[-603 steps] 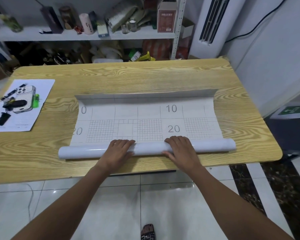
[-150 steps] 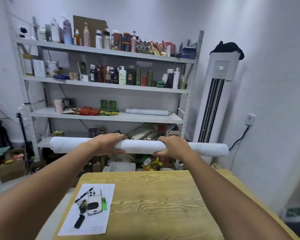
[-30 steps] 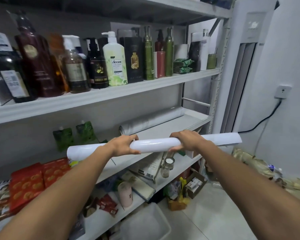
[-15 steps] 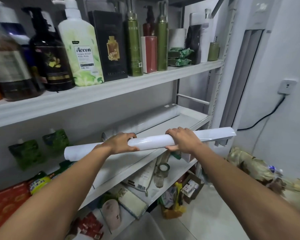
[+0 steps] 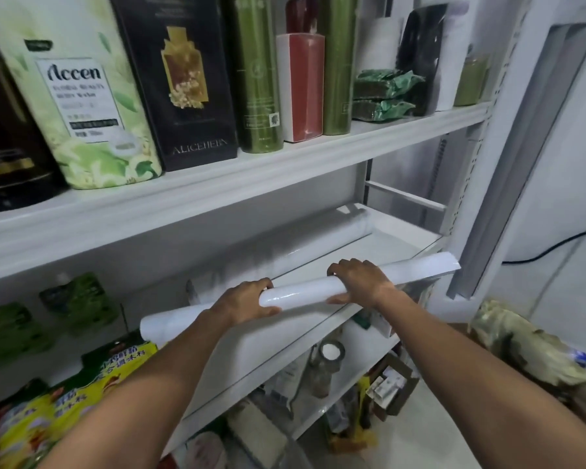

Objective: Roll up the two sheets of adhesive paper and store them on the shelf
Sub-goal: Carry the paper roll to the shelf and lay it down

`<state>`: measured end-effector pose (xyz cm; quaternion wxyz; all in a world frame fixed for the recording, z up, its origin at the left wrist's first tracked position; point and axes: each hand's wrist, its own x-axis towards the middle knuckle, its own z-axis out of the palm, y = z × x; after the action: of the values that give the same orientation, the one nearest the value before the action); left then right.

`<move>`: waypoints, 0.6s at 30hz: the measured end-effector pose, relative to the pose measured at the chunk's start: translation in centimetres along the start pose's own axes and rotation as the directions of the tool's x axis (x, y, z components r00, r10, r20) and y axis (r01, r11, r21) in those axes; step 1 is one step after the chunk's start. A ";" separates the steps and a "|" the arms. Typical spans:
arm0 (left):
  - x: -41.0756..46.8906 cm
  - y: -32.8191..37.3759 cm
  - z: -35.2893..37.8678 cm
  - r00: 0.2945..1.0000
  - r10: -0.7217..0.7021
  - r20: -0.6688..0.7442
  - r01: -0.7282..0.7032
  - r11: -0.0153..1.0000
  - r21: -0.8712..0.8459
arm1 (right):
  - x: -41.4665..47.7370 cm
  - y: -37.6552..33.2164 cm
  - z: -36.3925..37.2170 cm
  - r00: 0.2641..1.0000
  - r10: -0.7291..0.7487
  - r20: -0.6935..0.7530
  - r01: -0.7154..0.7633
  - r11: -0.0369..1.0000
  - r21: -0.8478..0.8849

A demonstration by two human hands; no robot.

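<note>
I hold a white roll of adhesive paper level, just above the front edge of the white middle shelf. My left hand grips it left of centre, and my right hand grips it right of centre. Its left end reaches over the snack packets and its right end points at the shelf's upright. A second white roll lies along the back of the same shelf, parallel to the one I hold.
The shelf above carries bottles and boxes, among them a green lotion bottle and a black box. Yellow snack packets and green pouches fill the left. A jar and boxes sit below. A white upright stands at right.
I have moved closer to the shelf, and the roll in both hands has come down and forward to the front edge of the middle shelf.
</note>
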<state>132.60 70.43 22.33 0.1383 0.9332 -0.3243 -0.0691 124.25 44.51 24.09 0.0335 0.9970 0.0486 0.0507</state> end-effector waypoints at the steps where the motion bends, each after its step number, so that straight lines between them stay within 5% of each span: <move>1: 0.5 -0.2 0.5 1.000 -0.018 0.005 0.018 1.000 0.004 | 0.6 0.3 0.7 1.000 -0.010 -0.003 0.011 1.000 0.008; 18: 11.9 -0.5 9.0 0.952 -0.298 -0.074 0.303 0.951 0.064 | 13.8 9.4 11.2 0.974 -0.228 0.008 0.224 0.964 0.142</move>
<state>140.22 61.43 13.16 0.1012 0.9780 -0.1762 -0.0476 139.99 35.83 15.01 -0.0306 0.9853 0.1651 0.0310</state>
